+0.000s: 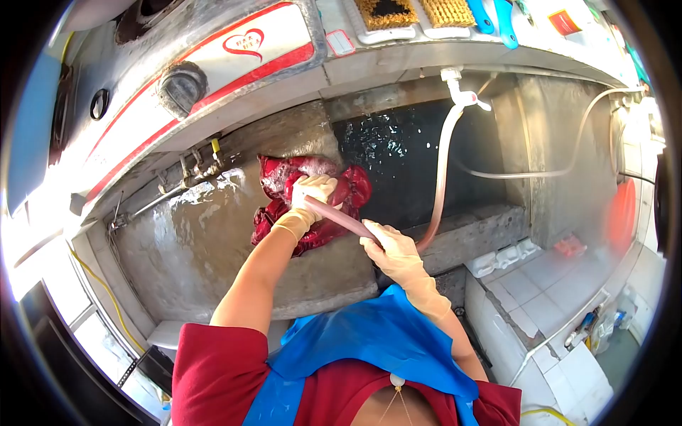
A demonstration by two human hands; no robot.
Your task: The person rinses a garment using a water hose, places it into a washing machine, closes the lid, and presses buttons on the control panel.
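Observation:
A soaked, dark red cloth [278, 174] lies bunched on the wet concrete slab, with foamy water on its upper part. My left hand [313, 192], in a pale rubber glove, is closed on the middle of the cloth; its fingertips are partly hidden in the folds. In a matching glove, my right hand [395, 254] grips a pinkish hose [341, 219] near its end. The hose's mouth is close to my left wrist, above the cloth. From my right hand the hose loops up to a white tap [463, 97] on the far wall.
Dark water stands in a sunken basin [419, 160] right of the slab [192, 248]. A counter beyond holds a stove with a knob [182, 86], scrubbing brushes [446, 13] and blue-handled tools [506, 25]. A tiled ledge [529, 284] is at right; pipes [188, 177] run at left.

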